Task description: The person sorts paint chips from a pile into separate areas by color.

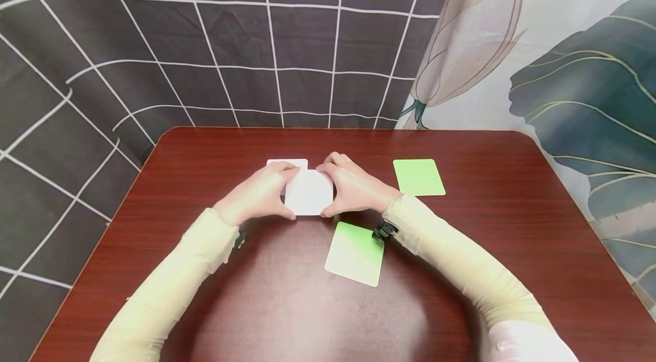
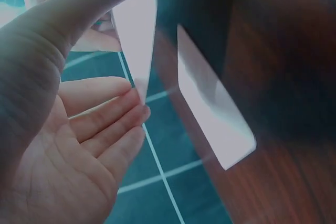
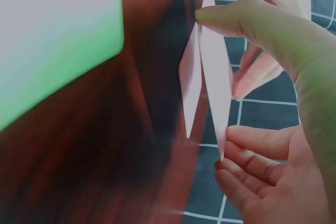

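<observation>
A pale square card (image 1: 309, 193) is held above the table between both hands, appearing as a thin slanted sheet in the left wrist view (image 2: 137, 40) and the right wrist view. My left hand (image 1: 261, 192) pinches its left edge, thumb at the near corner and fingertips at the far one. On the opposite edge my right hand (image 1: 356, 186) grips in the same way. A second pale card (image 1: 287, 163) lies on the table just beyond, partly hidden by the held card and left hand; the right wrist view shows a gap between the two.
Near my right wrist a green card (image 1: 353, 254) lies tilted on the reddish-brown table (image 1: 287, 305), whitened by glare. Another green card (image 1: 420, 177) lies farther right. A dark tiled-pattern cloth (image 1: 220, 37) hangs behind the table's far edge.
</observation>
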{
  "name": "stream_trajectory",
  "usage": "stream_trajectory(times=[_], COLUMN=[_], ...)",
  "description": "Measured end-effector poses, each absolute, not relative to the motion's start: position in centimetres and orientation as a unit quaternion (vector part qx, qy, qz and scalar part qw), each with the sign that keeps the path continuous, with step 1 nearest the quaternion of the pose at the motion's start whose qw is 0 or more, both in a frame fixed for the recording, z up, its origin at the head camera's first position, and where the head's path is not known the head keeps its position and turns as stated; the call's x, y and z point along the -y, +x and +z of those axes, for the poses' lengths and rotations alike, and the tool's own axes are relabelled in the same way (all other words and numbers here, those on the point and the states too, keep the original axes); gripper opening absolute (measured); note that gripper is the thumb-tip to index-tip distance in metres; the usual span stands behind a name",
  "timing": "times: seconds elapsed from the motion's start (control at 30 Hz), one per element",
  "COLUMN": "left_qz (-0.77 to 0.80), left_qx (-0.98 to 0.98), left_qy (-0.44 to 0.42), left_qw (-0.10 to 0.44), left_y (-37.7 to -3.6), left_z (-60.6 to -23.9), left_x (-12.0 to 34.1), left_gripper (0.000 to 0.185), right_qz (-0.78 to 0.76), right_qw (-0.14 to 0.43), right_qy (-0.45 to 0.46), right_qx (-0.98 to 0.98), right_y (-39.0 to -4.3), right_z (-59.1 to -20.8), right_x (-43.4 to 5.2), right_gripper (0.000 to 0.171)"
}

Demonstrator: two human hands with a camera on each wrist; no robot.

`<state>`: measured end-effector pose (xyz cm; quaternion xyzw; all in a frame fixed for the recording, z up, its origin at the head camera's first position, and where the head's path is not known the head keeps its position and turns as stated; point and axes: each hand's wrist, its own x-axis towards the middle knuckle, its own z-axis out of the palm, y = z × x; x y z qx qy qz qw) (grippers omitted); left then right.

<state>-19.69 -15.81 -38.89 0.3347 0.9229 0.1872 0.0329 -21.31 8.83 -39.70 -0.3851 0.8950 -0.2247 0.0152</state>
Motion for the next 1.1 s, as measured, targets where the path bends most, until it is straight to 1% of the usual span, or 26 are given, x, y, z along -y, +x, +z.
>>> stream_trajectory(times=[0.23,0.47,0.63,0.8,0.97,1.1], left_qz=[0.183,0.192,0.186,0.184,0.181,0.183], left_qx=[-0.931,-0.941,-0.946,-0.943,-0.942,-0.941], left_qy=[0.314,0.27,0.255,0.263,0.262,0.263], left_qw=[0.025,0.062,0.073,0.086,0.104,0.108], left_y=[-21.8,-23.6,-24.6,-25.0,-25.3,-25.5], left_z=[-38.1,-38.3,-38.7,-39.4,-39.9,-40.1], left_x=[17.7,19.3,20.2,20.5,20.6,20.7], left_gripper=[0.098,0.096,0.095,0.095,0.094,0.093], right_qz=[-0.226,-0.221,-0.209,-0.203,-0.201,-0.203], right_qw=[0.007,0.036,0.045,0.071,0.097,0.102], right_qy=[-0.381,-0.374,-0.377,-0.369,-0.359,-0.351], right_qx=[-0.897,-0.9,-0.901,-0.904,-0.906,-0.908], right_y=[-23.9,-26.1,-27.3,-27.8,-27.8,-27.9], right_z=[-39.8,-39.8,-40.4,-41.2,-41.6,-42.0], right_x=[-6.6,-4.2,-2.9,-2.2,-2.1,-2.2], right_gripper=[0.08,0.079,0.077,0.079,0.085,0.086])
